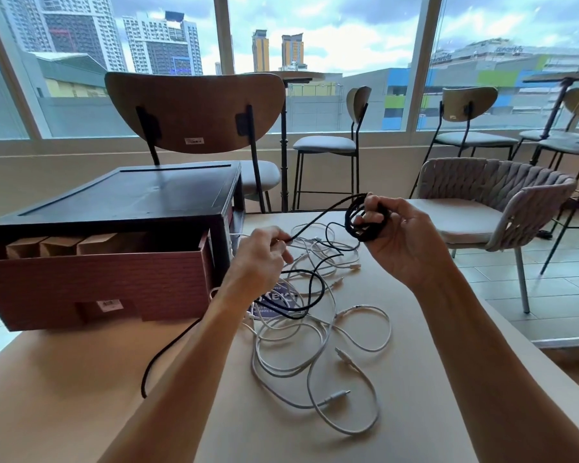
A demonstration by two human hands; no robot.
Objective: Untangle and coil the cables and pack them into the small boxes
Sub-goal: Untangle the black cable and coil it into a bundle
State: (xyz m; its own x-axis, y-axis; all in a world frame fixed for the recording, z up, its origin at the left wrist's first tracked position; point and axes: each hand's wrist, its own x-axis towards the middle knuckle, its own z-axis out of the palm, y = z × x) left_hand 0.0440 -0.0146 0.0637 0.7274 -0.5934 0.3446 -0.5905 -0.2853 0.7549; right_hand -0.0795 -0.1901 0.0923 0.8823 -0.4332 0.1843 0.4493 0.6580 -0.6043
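**Black cable half coiled between two raised hands**

Head view: The table (81, 412) has its right edge running diagonally from beside the woven chair (502, 202) down to the near right corner. Its left edge is cut off at the near left. A black cabinet (124, 195) and its pulled-out reddish drawer (91, 285) fill the far left, with the small boxes (61, 245) standing in a row inside the drawer. Bare tabletop lies near left, in front of the drawer, and again near right, between the white cables (315, 345) and the table's edge. The white cables sprawl in loose loops across the middle, partly over a round blue sticker (278, 302).

The right hand (405, 238) is raised over the far middle of the table, fingers curled round a black coil (365, 218) of several loops. The left hand (261, 259) hovers just right of the cabinet, pinching the black cable (315, 285) between thumb and fingers. A strand runs straight from this pinch up to the coil. The rest of the black cable loops over the white ones, passes under the left forearm, and ends on the bare near-left tabletop.
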